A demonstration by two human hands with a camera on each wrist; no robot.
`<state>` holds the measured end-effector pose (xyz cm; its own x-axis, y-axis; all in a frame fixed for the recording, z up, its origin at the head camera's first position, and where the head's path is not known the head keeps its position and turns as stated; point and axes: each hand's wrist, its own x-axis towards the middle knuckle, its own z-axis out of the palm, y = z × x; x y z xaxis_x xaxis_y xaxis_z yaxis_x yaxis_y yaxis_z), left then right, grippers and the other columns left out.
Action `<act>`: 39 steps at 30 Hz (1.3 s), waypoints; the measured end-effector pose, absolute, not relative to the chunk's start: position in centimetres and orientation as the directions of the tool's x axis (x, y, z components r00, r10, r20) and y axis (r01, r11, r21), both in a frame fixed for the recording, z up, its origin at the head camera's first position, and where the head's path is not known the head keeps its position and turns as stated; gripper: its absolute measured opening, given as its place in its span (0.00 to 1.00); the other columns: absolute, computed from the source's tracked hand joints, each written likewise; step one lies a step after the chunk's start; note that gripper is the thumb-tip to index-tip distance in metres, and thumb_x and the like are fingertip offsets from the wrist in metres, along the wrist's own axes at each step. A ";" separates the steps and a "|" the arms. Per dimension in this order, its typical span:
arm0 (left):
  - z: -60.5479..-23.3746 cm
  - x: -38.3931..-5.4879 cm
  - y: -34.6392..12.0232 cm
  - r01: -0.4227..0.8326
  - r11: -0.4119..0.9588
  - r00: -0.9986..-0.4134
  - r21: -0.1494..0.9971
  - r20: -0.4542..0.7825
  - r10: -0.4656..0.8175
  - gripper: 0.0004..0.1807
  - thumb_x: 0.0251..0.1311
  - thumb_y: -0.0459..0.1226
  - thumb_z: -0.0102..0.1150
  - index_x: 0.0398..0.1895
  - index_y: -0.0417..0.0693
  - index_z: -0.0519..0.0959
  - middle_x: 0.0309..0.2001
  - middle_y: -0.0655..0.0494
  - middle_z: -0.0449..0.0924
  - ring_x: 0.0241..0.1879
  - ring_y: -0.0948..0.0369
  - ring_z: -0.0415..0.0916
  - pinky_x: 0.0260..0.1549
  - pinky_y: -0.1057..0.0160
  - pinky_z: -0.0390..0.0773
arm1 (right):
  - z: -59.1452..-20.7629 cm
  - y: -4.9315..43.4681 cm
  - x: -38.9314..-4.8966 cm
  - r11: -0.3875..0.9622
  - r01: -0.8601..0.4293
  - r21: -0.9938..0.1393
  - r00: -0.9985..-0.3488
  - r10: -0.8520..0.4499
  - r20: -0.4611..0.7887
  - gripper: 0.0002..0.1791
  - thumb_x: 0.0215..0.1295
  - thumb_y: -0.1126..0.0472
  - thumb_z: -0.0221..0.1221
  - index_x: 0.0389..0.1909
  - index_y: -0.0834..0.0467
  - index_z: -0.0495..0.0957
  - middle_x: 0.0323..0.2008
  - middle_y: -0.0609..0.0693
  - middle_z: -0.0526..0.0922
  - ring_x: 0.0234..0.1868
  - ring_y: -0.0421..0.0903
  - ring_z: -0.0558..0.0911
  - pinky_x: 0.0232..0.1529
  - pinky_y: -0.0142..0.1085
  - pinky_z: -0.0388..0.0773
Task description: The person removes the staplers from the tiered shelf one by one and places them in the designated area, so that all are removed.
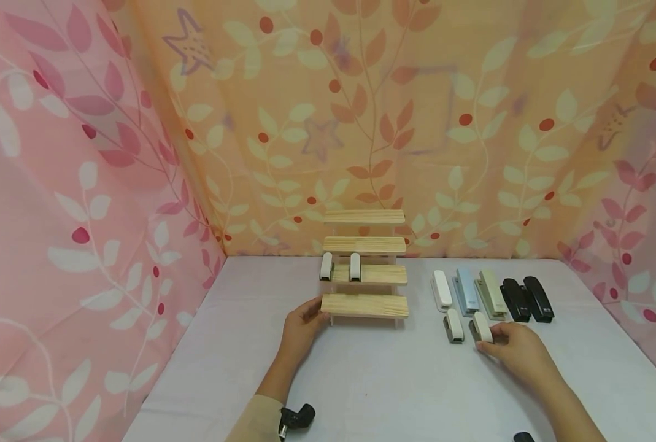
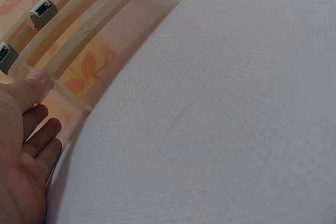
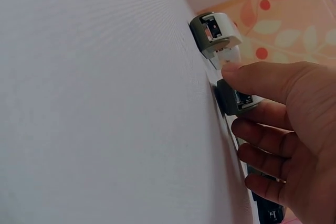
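A wooden tiered display rack [image 1: 365,305] stands at the back of the table. My left hand [image 1: 301,325] holds the left end of its lowest board; in the left wrist view the thumb [image 2: 35,75] lies at the board's end, the lower fingers loosely bent. Two small white staplers [image 1: 326,266] stand upright on the second board from the bottom. At the right, my right hand [image 1: 518,350] pinches another small white stapler [image 1: 480,327] between thumb and forefinger, close over the table. Its twin, a small white stapler [image 1: 453,326], stands just left of it.
Behind the right hand is a row of larger staplers: a white one [image 1: 441,290], a blue one [image 1: 466,293], a green one [image 1: 490,294] and two black ones [image 1: 539,299]. Patterned curtains [image 1: 328,123] enclose the white-covered table [image 1: 361,380] at the back and sides.
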<state>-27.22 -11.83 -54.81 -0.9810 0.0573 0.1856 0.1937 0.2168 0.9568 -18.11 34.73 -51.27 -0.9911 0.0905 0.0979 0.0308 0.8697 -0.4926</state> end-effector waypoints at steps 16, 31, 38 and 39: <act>-54.8 -27.1 -11.9 0.215 0.156 -0.976 0.964 0.208 0.060 0.29 0.60 0.42 0.73 0.64 0.46 0.79 0.62 0.49 0.82 0.59 0.53 0.81 0.58 0.64 0.81 | -51.2 34.6 -17.9 0.876 0.031 -0.481 -0.993 0.081 0.085 0.36 0.56 0.38 0.72 0.48 0.67 0.83 0.46 0.65 0.86 0.51 0.70 0.80 0.52 0.66 0.75; -55.0 -27.3 -11.8 0.205 0.190 -0.978 0.960 0.197 0.062 0.29 0.59 0.48 0.73 0.63 0.51 0.81 0.62 0.54 0.82 0.61 0.56 0.80 0.59 0.63 0.81 | -46.6 32.3 -18.0 0.851 0.035 -0.524 -0.992 0.092 0.082 0.33 0.71 0.37 0.60 0.56 0.64 0.82 0.49 0.66 0.85 0.52 0.67 0.81 0.46 0.63 0.79; -54.9 -27.4 -11.9 0.205 0.185 -0.979 0.961 0.198 0.056 0.29 0.59 0.49 0.73 0.63 0.52 0.81 0.61 0.55 0.82 0.61 0.56 0.80 0.60 0.62 0.81 | -44.8 29.6 -18.9 0.834 -0.019 -0.552 -0.992 0.054 0.115 0.30 0.70 0.38 0.62 0.56 0.61 0.82 0.49 0.64 0.85 0.51 0.64 0.82 0.42 0.58 0.84; -54.9 -27.4 -11.8 0.205 0.184 -0.979 0.961 0.198 0.056 0.29 0.59 0.49 0.73 0.63 0.52 0.81 0.61 0.55 0.82 0.61 0.56 0.80 0.59 0.62 0.81 | -44.6 29.1 -19.1 0.834 -0.024 -0.551 -0.992 0.048 0.116 0.30 0.70 0.37 0.61 0.56 0.60 0.82 0.49 0.63 0.85 0.51 0.63 0.82 0.42 0.57 0.85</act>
<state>-27.40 -11.85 -54.94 -0.9787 0.0562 0.1975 0.2046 0.1840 0.9614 -19.09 29.11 -44.62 -0.9921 0.0475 0.1160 -0.0245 0.8339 -0.5513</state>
